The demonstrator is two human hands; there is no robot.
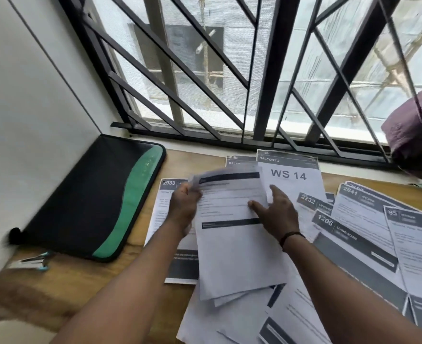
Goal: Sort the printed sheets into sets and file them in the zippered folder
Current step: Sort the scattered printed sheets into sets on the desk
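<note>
At the middle of the wooden bench (143,247), the left hand (184,209) has its grip clamped on the upper left corner of a small bundle of printed sheets (232,244), fingers curled round the edge, so the bundle stands lifted and tilted over the papers below. The right hand (275,212) lies against the bundle's right edge with fingers spread and fairly straight, its grip apart, thumb touching the top sheet; a dark band (292,238) circles that wrist. The held pages are motion-blurred, and only dark header bars show on them.

Under and around the bundle, loose sheets cover the right half of the bench. Just behind the right hand lies a sheet marked WS 14 (289,177), overlapping one headed BALCONY 2 (287,158). Left of the bundle, partly beneath it, is a sheet numbered 2933 (165,194). To the right lie overlapping sheets numbered 2732 (309,201), 1206 (326,222) and 2641 (354,194), with more pages fanned toward the right edge and the near edge.

The zippered folder (90,202), black with a green curved stripe, lies flat and closed at the left end of the bench, against the white wall (31,108) and well apart from the hands. A stapler (33,260) sits just in front of it. A barred window (229,70) runs behind the bench, and a purple cloth (413,130) hangs at the far right
</note>
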